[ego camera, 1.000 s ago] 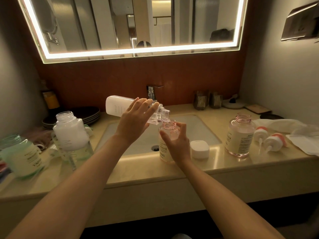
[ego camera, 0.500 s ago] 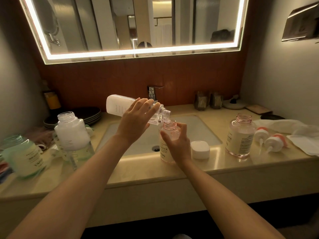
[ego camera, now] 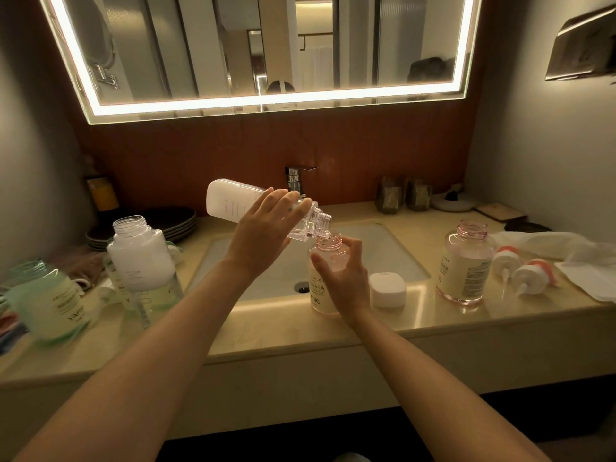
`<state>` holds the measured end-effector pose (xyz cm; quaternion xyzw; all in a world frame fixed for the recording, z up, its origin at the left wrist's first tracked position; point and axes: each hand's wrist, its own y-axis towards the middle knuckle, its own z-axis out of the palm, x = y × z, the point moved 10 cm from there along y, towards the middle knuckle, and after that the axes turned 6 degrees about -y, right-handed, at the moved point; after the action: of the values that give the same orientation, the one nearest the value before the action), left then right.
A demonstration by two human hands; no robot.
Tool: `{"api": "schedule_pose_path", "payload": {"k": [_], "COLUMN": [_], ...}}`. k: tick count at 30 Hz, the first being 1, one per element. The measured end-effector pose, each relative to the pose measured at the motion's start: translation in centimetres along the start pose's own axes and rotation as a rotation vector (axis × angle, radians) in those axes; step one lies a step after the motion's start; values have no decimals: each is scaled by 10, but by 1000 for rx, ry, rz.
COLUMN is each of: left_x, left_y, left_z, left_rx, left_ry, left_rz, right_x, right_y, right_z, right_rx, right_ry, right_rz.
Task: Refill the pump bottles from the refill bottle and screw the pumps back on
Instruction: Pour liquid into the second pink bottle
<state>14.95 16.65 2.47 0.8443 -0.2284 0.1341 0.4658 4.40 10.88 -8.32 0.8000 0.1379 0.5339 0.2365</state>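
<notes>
Head view: both hands are working at the front edge of the sink (ego camera: 383, 248). Left hand (ego camera: 263, 235) grips the one refill bottle (ego camera: 233, 205), fingers (ego camera: 283, 201) clamped over its clear shoulder. It is tipped nearly flat, neck at the mouth of the near pink bottle (ego camera: 320, 295) - can't tell if the rims touch. Right hand (ego camera: 346, 281) holds that bottle upright on the desk (ego camera: 266, 325), thumb and fingers curled round its shoulder. Pink bottles: two, both uncapped; the second pink bottle (ego camera: 465, 265) stands well apart to the right. Pumps: two, white with orange collars - first pump (ego camera: 503, 261) and second pump (ego camera: 533, 276) lie side by side just right of it, next to crumpled white plastic (ego camera: 566, 258). One white cap (ego camera: 387, 290) sits just beside the right hand. Left side holds one open white bottle (ego camera: 140, 258) and one open green bottle (ego camera: 50, 305), with more clutter behind them too dim to count. A stack of dark plates (ego camera: 173, 221) and the faucet (ego camera: 296, 180) are at the back, faucet partly hidden by the refill bottle.
</notes>
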Motion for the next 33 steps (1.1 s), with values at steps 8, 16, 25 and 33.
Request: {"api": "schedule_pose_path", "payload": {"k": [8, 16, 25, 33], "left_x": [-1, -1, -4, -5], "left_y": [2, 4, 7, 8], "left_z": [1, 2, -2, -2], "left_rx": [18, 40, 24, 18], "left_ry": [13, 32, 66, 54], "left_rz": [6, 19, 38, 28], "right_x": [0, 1, 1, 2], "right_y": [-1, -1, -1, -2], "right_z": [-1, -2, -1, -1], "right_rx": [0, -1, 1, 9], "right_ry": [3, 7, 12, 19], "right_rz": [2, -1, 0, -1]}}
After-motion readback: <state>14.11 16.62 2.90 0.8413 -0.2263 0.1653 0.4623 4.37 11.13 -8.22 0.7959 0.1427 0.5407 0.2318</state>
